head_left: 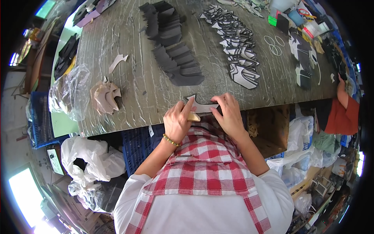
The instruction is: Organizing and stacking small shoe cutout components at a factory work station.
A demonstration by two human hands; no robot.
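Observation:
At the near edge of the table, a light grey cut piece (203,107) with a dark border and a curved notch lies between my hands. My left hand (176,121) rests on its left end, index finger stretched along it, with a small tan block-like thing (193,117) under the curled fingers. The right end is pinched between the thumb and fingers of my right hand (229,114). Beyond them lie a fanned row of dark grey cut pieces (181,70) and, to its right, an overlapping row of white pieces with black edges (243,76).
Stacked tan pieces (105,98) and clear plastic bags (72,91) sit on the left. White rings (274,50), dark cut pieces (302,54) and small containers (311,29) occupy the right. Another person's arm (343,91) reaches in at far right. A wooden box (278,130) stands below the edge.

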